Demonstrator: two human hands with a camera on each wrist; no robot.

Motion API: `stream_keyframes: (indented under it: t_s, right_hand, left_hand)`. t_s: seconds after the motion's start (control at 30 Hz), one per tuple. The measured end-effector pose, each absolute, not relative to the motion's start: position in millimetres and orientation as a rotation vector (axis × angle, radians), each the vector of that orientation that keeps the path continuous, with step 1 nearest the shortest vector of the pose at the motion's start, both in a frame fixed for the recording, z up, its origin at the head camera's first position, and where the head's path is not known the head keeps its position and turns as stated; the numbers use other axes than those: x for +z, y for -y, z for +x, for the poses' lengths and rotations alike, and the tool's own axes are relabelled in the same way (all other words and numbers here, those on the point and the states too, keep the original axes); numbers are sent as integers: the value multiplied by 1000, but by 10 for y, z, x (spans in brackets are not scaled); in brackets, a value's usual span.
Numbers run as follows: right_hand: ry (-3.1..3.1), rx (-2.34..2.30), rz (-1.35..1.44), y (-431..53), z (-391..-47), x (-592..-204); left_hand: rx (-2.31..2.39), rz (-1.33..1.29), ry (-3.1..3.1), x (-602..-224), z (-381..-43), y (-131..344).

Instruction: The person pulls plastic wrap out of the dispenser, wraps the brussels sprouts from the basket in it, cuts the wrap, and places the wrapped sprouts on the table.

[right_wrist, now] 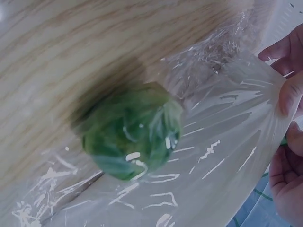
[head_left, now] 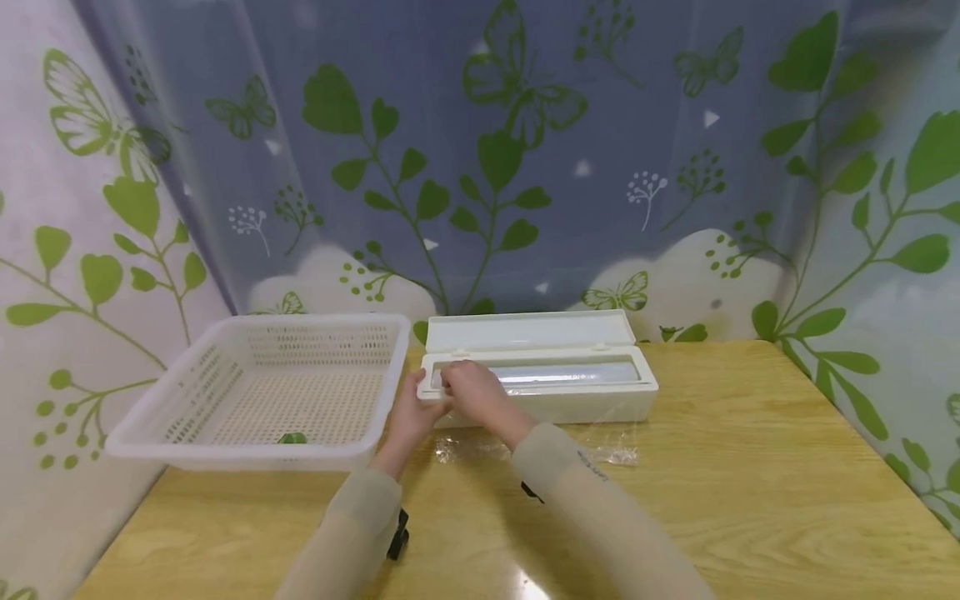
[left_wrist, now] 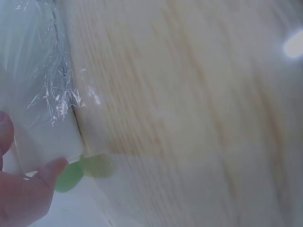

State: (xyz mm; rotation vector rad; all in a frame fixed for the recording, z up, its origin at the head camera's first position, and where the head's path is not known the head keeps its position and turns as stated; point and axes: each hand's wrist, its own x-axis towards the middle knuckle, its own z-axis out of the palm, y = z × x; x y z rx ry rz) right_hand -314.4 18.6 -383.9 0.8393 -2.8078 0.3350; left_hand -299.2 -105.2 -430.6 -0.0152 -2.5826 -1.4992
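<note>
A long white cling film dispenser (head_left: pixel 615 403) stands with its lid (head_left: pixel 528 330) raised and a film roll (head_left: pixel 573 372) inside. My left hand (head_left: pixel 408 414) grips its left end, thumb (left_wrist: pixel 51 171) against the front corner. At the left end of the opening, my right hand (head_left: pixel 478 395) has its fingers curled in and pinches the cling film (right_wrist: pixel 222 127), which gathers in folds toward the hands. The film runs down the dispenser's front onto the table. A round green leafy vegetable (right_wrist: pixel 132 135), like a small cabbage, lies by the film in the right wrist view; in the head view it is hidden.
Left of the dispenser stands a white perforated basket (head_left: pixel 247 452) with a small green item (head_left: pixel 292 437) near its front wall. The wooden table (head_left: pixel 750 467) extends to the right and front. Behind hangs a leaf-patterned curtain (head_left: pixel 465 167).
</note>
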Motion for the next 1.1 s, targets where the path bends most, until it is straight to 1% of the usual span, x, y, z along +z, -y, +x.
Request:
stream_keyframes:
  t_s: [0.27,0.87,1.1]
  right_hand:
    - [2770,314,863,-259,-3149,-3848]
    - [2808,313,825,-460,-3163,-3848]
    - [2807,290,893,-475,-3156,-3805]
  left_hand:
    - [-1517,-4,2561,-4309,-2996,1048]
    - [-1521,-35,2546,-4328,-3039,977]
    - [-1514,13,2554,-4320,-3014,1006]
